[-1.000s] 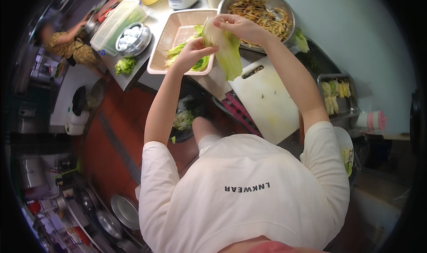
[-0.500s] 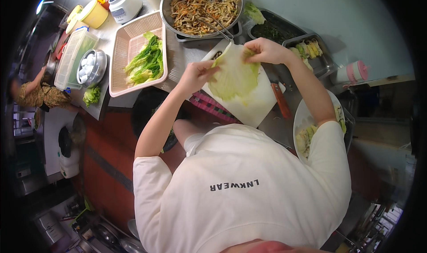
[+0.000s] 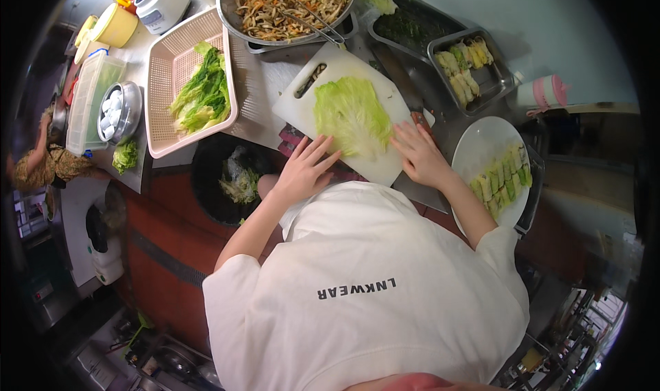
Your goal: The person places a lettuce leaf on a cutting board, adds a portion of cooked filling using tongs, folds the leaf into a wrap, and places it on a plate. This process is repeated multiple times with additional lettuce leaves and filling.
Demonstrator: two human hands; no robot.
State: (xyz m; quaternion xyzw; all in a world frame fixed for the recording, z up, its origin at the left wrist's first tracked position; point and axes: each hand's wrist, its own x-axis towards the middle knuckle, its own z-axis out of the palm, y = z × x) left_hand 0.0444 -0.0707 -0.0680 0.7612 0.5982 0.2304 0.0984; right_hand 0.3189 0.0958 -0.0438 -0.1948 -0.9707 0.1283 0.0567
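Observation:
A pale green lettuce leaf (image 3: 352, 116) lies spread flat on a white cutting board (image 3: 292, 109), which sits at an angle on the counter. My left hand (image 3: 306, 171) rests at the board's near left edge, fingers apart, their tips by the leaf's lower left margin. On the opposite side my right hand (image 3: 417, 154) lies open along the board's right edge, fingertips near the leaf. Neither hand grips anything. Just beyond my right fingers, part of an orange knife handle (image 3: 429, 117) shows; the rest of the knife is mostly hidden.
Behind the board stands a metal bowl (image 3: 230, 27) of shredded filling (image 3: 292, 6) with tongs (image 3: 328, 25). A pink basket (image 3: 159, 95) of lettuce leaves is left. Rolls fill a metal tray (image 3: 507, 82) and a white plate (image 3: 471, 147) at right. A black bin (image 3: 205, 192) stands below; another person (image 3: 51, 161) is far left.
The lettuce leaf, held up between both hands before, now lies on the board. Both hands have let go and come down toward me, apart to either side.

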